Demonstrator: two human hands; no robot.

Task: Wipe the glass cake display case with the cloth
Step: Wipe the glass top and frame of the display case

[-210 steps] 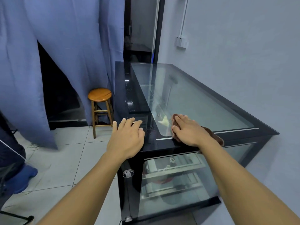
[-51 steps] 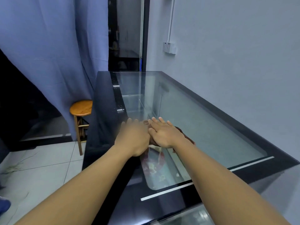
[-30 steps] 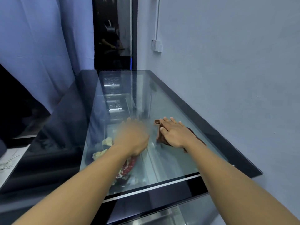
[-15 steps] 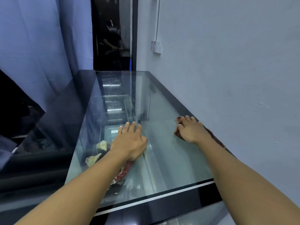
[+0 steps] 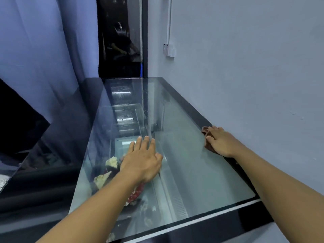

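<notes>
Sliding from the middle, the right hand [image 5: 221, 142] presses the cloth [image 5: 205, 132] flat by the edge of the glass case [image 5: 192, 172]; the left hand [image 5: 142, 159] lies flat. Far glass likely waits.

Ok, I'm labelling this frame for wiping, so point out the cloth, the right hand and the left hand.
cloth [image 5: 208, 146], head view, brown edge showing beside the hand.
right hand [image 5: 220, 142], head view, back of the hand.
left hand [image 5: 142, 162], head view, back of the hand.

My right hand [image 5: 220, 142] is covering most of the crumpled brown cloth [image 5: 204, 131]. My left hand [image 5: 142, 162] is partly hiding a red object [image 5: 135, 194].
</notes>
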